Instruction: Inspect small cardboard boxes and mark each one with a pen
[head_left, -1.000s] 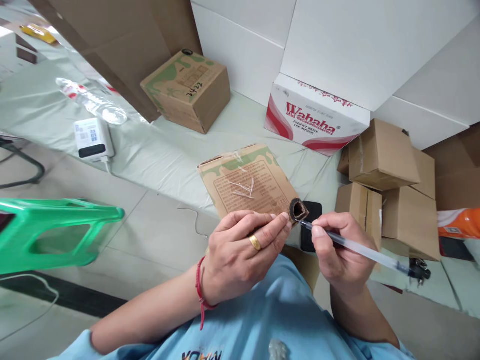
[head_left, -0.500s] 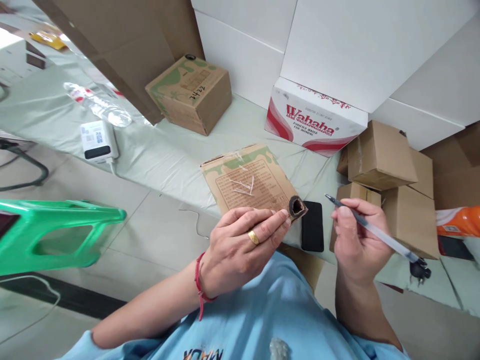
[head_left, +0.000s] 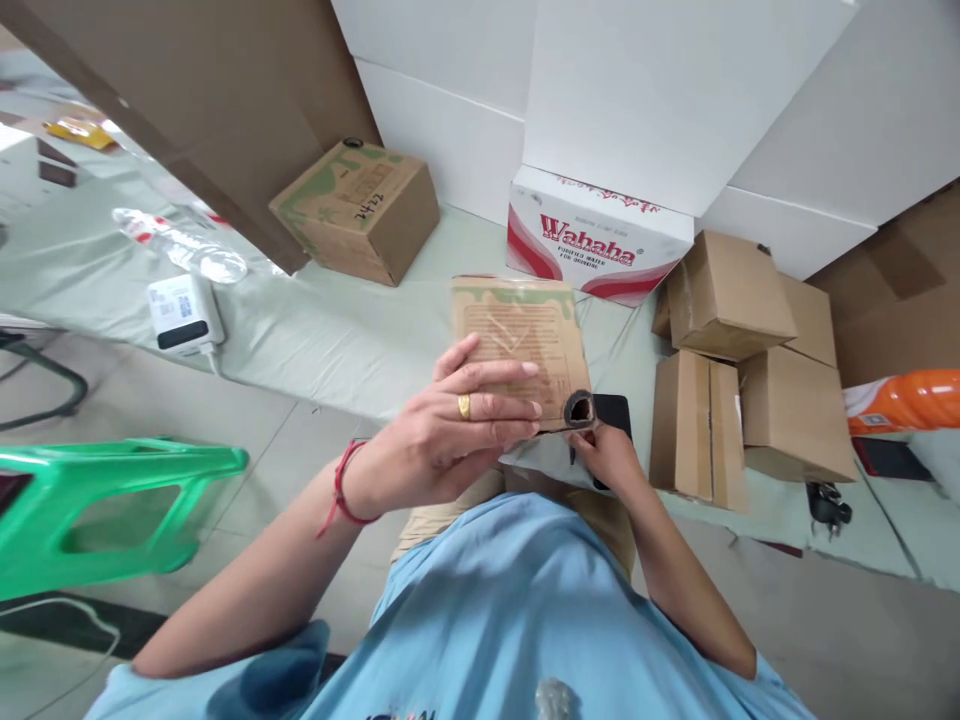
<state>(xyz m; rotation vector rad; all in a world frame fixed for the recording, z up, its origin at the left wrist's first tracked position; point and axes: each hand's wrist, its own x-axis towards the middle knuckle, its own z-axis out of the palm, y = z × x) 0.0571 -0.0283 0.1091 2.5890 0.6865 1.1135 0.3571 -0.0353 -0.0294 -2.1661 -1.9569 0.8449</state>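
A small printed cardboard box [head_left: 525,315] with green edging is tilted in front of me. My left hand [head_left: 442,425] is closed on its near left side, fingers across the printed face and the thumb below the near edge. At the box's near right corner is a dark-rimmed hole [head_left: 578,408]. My right hand [head_left: 609,452] is closed just under that corner, fingertips touching it. A dark pointed tip [head_left: 572,453], seemingly the pen's, shows beside those fingers; the rest of the pen is hidden. Behind my right hand lies a black phone [head_left: 616,415].
A Wahaha carton [head_left: 600,250] and a box marked 2422 [head_left: 360,215] stand at the back. Stacked cardboard boxes [head_left: 795,410], keys [head_left: 829,505] and an orange bottle [head_left: 904,400] are right. Left are a white charger [head_left: 184,312], plastic bottle [head_left: 184,245] and green stool [head_left: 120,510].
My right hand has moved left and down from beside the box to under its holed corner, with the pen. The box has turned and tilted. My left fingers have shifted onto its face.
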